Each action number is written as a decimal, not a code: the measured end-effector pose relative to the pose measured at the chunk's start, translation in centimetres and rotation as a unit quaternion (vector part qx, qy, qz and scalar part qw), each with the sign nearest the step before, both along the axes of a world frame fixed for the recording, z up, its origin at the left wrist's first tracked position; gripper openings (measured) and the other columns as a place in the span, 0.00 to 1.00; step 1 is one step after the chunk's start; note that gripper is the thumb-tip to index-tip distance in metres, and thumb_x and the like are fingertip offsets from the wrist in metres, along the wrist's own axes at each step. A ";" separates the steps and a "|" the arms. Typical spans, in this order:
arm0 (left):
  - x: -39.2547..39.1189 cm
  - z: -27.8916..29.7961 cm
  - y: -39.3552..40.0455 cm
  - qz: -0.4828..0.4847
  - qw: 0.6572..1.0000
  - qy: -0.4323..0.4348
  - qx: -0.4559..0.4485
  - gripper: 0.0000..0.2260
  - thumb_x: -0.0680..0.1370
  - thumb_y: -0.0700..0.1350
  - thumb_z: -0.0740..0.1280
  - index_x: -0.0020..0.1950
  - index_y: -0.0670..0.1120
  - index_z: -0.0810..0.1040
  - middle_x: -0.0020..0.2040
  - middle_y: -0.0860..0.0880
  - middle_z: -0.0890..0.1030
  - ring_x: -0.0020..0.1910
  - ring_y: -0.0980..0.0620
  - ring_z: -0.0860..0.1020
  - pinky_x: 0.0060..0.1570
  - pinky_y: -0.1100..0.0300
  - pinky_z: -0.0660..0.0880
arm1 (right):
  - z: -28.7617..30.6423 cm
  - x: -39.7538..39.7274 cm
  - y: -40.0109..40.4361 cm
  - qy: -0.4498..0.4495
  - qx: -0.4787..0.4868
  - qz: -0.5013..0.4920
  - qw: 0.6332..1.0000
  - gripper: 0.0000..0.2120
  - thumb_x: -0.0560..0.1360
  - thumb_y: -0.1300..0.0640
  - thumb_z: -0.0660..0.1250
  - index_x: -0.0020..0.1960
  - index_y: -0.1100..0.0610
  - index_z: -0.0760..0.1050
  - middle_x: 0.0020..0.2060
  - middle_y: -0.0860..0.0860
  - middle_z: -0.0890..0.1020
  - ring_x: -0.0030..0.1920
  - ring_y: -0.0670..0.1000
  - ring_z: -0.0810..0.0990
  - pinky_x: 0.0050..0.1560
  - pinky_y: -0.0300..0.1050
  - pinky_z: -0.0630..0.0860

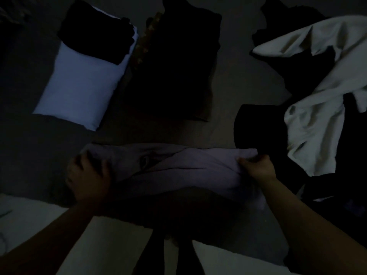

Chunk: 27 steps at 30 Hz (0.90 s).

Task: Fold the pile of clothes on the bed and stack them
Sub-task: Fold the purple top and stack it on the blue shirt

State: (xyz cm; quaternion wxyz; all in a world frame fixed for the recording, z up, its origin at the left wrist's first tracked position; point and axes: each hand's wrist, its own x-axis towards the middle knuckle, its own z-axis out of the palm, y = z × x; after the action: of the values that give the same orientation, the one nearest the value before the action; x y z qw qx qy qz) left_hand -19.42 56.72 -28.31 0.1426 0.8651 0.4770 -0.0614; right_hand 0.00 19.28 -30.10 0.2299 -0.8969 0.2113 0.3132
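Note:
The scene is very dark. A grey-purple garment (174, 167) lies across the near part of the bed, folded into a long band. My left hand (89, 177) lies on its left end with fingers curled over the cloth. My right hand (256, 165) pinches its right end. A light blue folded piece (79, 86) lies at the far left with a black folded garment (95, 34) on top. A dark folded stack (174, 62) sits at the far middle. At the right, a pile of loose clothes holds a white garment (317, 96) among black ones (260, 128).
The dark bed sheet (238, 80) shows between the stacks. A pale floor (111, 245) runs along the bed's near edge. My legs (170, 255) stand against that edge at the bottom middle.

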 end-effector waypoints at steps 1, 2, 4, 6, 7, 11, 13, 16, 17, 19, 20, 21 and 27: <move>-0.6 -0.1 0.3 -0.009 1.000 0.007 -0.019 0.31 0.75 0.56 0.61 0.72 0.40 0.62 0.66 0.30 0.66 0.64 0.30 0.66 0.62 0.35 0.64 | 0.2 -0.1 0.2 0.003 0.012 0.011 1.000 0.39 0.65 0.38 0.73 0.63 0.66 0.73 0.60 0.63 0.77 0.62 0.60 0.76 0.60 0.50 0.72; -0.9 -0.1 0.5 -0.018 0.999 0.016 -0.045 0.34 0.75 0.55 0.65 0.74 0.41 0.58 0.68 0.31 0.65 0.65 0.30 0.65 0.63 0.35 0.64 | 0.2 -0.1 0.3 -0.001 0.023 0.021 0.999 0.33 0.68 0.42 0.73 0.62 0.65 0.75 0.60 0.62 0.78 0.62 0.60 0.76 0.61 0.50 0.72; -0.6 0.3 0.5 -0.004 0.996 0.042 -0.083 0.40 0.72 0.54 0.70 0.77 0.45 0.52 0.72 0.34 0.60 0.69 0.32 0.61 0.66 0.36 0.61 | 0.4 -0.3 0.5 -0.024 0.030 0.032 0.999 0.28 0.69 0.45 0.73 0.59 0.64 0.77 0.57 0.62 0.79 0.60 0.60 0.77 0.59 0.51 0.74; 0.1 0.9 0.9 -0.109 0.992 0.045 -0.042 0.40 0.71 0.58 0.69 0.77 0.48 0.52 0.73 0.35 0.60 0.69 0.34 0.62 0.65 0.37 0.60 | 0.6 -0.5 0.7 -0.052 0.036 0.027 0.998 0.26 0.69 0.46 0.73 0.57 0.66 0.76 0.53 0.63 0.81 0.56 0.60 0.79 0.55 0.51 0.76; 0.8 0.9 1.2 -0.216 0.975 0.040 -0.028 0.39 0.70 0.59 0.66 0.76 0.49 0.55 0.72 0.36 0.63 0.68 0.35 0.64 0.64 0.36 0.62 | 0.9 -0.7 1.1 -0.062 0.049 0.030 0.996 0.24 0.70 0.47 0.73 0.56 0.66 0.76 0.52 0.62 0.82 0.54 0.60 0.80 0.53 0.50 0.76; 4.4 0.4 1.4 -0.520 0.848 0.097 -0.017 0.28 0.70 0.57 0.64 0.68 0.48 0.71 0.64 0.40 0.75 0.64 0.39 0.72 0.63 0.35 0.63 | 2.0 -0.9 1.3 -0.101 0.054 0.079 0.990 0.16 0.74 0.55 0.69 0.52 0.67 0.73 0.47 0.65 0.80 0.51 0.63 0.79 0.48 0.48 0.72; 6.2 0.7 0.8 -0.495 0.855 0.149 -0.044 0.25 0.76 0.53 0.62 0.71 0.45 0.67 0.67 0.41 0.70 0.64 0.40 0.71 0.66 0.46 0.65 | 3.0 -0.5 0.7 -0.169 0.033 0.072 0.982 0.14 0.76 0.57 0.66 0.51 0.69 0.72 0.44 0.67 0.78 0.48 0.63 0.78 0.44 0.46 0.67; 9.3 1.2 1.2 -0.337 0.932 0.072 -0.115 0.28 0.76 0.53 0.53 0.71 0.39 0.64 0.67 0.36 0.68 0.60 0.36 0.72 0.58 0.47 0.70 | 4.0 1.5 -0.3 -0.258 0.009 -0.001 0.966 0.18 0.76 0.54 0.65 0.52 0.70 0.70 0.45 0.67 0.76 0.49 0.63 0.76 0.46 0.50 0.67; 10.5 1.1 1.6 -0.293 0.947 0.037 -0.123 0.27 0.76 0.52 0.54 0.71 0.38 0.64 0.67 0.35 0.67 0.61 0.35 0.71 0.59 0.45 0.69 | 3.8 2.4 -0.4 -0.264 0.006 -0.016 0.964 0.19 0.76 0.53 0.66 0.54 0.70 0.69 0.48 0.67 0.76 0.51 0.63 0.76 0.49 0.51 0.68; 12.1 0.1 1.6 -0.240 0.965 -0.004 -0.108 0.25 0.78 0.49 0.59 0.72 0.40 0.63 0.67 0.35 0.67 0.64 0.35 0.68 0.64 0.44 0.66 | 2.9 3.5 -0.2 -0.276 0.007 -0.026 0.961 0.28 0.73 0.45 0.67 0.58 0.69 0.70 0.53 0.66 0.76 0.55 0.63 0.76 0.56 0.52 0.69; 12.2 -0.2 1.1 -0.219 0.972 -0.026 -0.085 0.24 0.77 0.47 0.62 0.72 0.41 0.64 0.67 0.35 0.67 0.64 0.35 0.69 0.64 0.44 0.65 | 2.7 3.5 0.2 -0.284 -0.008 -0.020 0.959 0.32 0.71 0.42 0.65 0.61 0.69 0.69 0.55 0.66 0.76 0.57 0.64 0.75 0.58 0.53 0.69; 11.9 -0.4 0.3 -0.207 0.976 -0.052 -0.050 0.23 0.77 0.45 0.62 0.71 0.41 0.66 0.65 0.34 0.69 0.62 0.35 0.70 0.63 0.45 0.66 | 2.4 3.1 0.9 -0.293 -0.045 0.004 0.955 0.33 0.70 0.42 0.62 0.62 0.68 0.69 0.57 0.67 0.75 0.59 0.65 0.73 0.59 0.54 0.68; 3.3 -2.0 -4.6 -0.463 0.879 -0.106 0.031 0.14 0.69 0.49 0.58 0.52 0.47 0.71 0.47 0.41 0.80 0.44 0.42 0.77 0.45 0.51 0.63 | 1.0 -3.5 9.2 -0.298 0.048 0.412 0.860 0.20 0.75 0.50 0.57 0.60 0.59 0.77 0.57 0.56 0.80 0.58 0.58 0.77 0.58 0.50 0.70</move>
State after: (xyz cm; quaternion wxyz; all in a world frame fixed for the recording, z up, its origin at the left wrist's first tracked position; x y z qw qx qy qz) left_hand -16.14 52.12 -30.31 0.1208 0.9926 0.0052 -0.0139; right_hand -3.54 28.53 -29.15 0.1749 -0.9404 -0.2716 0.1065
